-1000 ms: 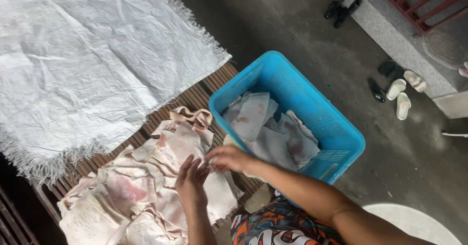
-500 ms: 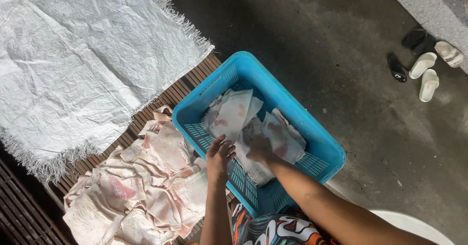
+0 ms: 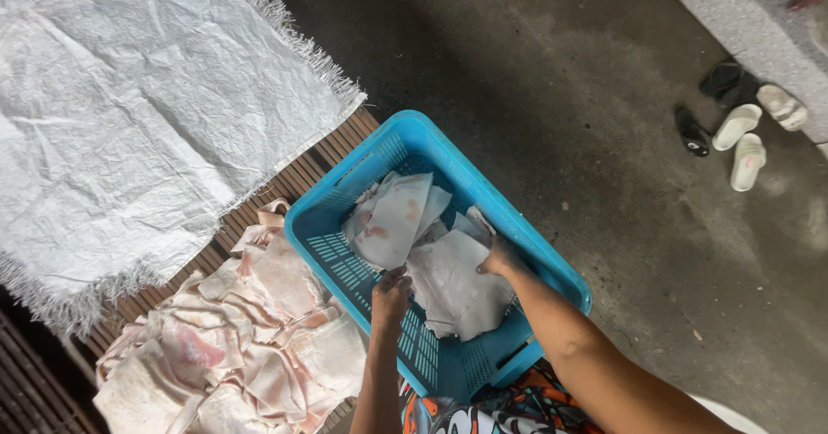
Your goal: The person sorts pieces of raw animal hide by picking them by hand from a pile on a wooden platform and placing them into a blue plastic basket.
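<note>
Seen from above, left to right: large white woven plastic sheet with frayed edges spread flat at upper left, over a brown slatted wooden counter. Below it, a heap of pale, pink-stained flat pieces lying on the slats, no longer under the hands as a second ago. At centre, a bright blue perforated plastic basket, now closer and more central in view than before. Left hand moved off the heap and into the basket, fingers curled at the edge of a whitish limp piece; grip not fully visible, so pinching or merely touching cannot be told. Right hand also inside, fingers pressed onto the same piece's far edge. More stained pieces beneath. Grey concrete floor beyond, with white and dark sandals at far right.
</note>
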